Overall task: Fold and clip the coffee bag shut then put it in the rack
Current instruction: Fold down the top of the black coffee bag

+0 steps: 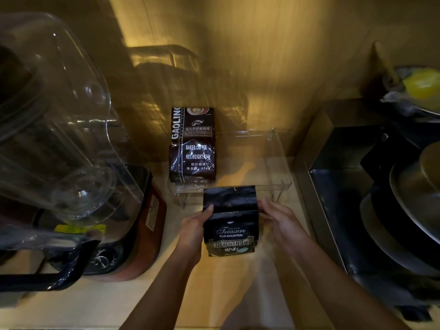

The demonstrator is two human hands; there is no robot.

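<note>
A black coffee bag (229,229) with "Treasure Blue Mountain" print stands on the wooden counter, just in front of a clear plastic rack (278,163). Its top flap stands upright with a crease across it. My left hand (194,231) grips the bag's left edge, thumb on the front near the crease. My right hand (277,216) holds the right edge at the same height. A second, dark brown coffee bag (192,148) labelled "Baked Coffee" stands in the left part of the rack. No clip is visible.
A large blender with a clear jug (54,129) and red base (142,225) fills the left side. On the right stands a dark metal box (338,167) with round pans (409,210). A yellow object (423,83) lies in a bowl at the far right.
</note>
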